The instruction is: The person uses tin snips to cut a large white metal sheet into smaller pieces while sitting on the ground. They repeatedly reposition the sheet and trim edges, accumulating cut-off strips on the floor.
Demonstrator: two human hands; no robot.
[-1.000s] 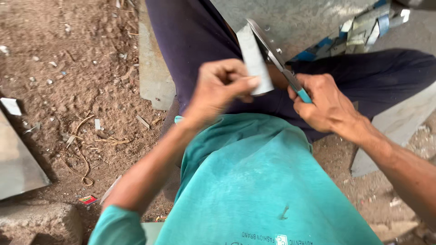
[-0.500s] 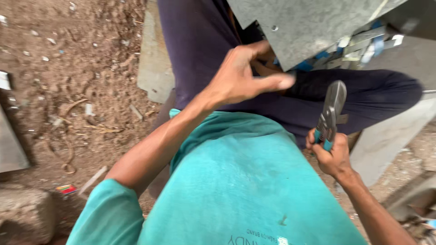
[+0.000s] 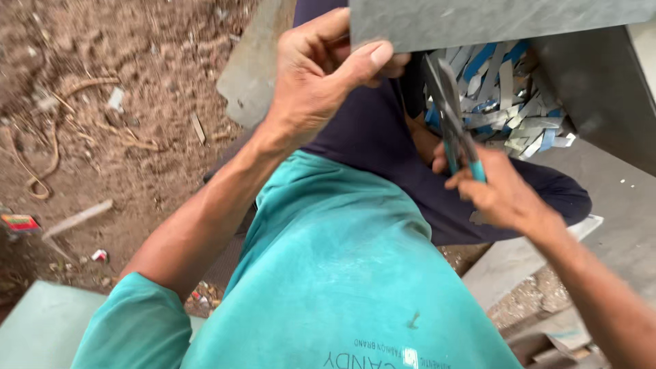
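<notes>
The left hand is clamped on the lower edge of a grey metal sheet held up over the lap, thumb pressed against its face. The right hand is closed around the teal handles of the tin snips, blades pointing up just under that edge — close to the left thumb. A slip of the blades, or the raw edge sliding through the grip, could cut the fingers — and more strips could drop onto the pile of offcuts on the ground.

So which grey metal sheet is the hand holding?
The left hand grips the big grey sheet at the top edge; the smaller sheet lies on the dirt, untouched.
</notes>
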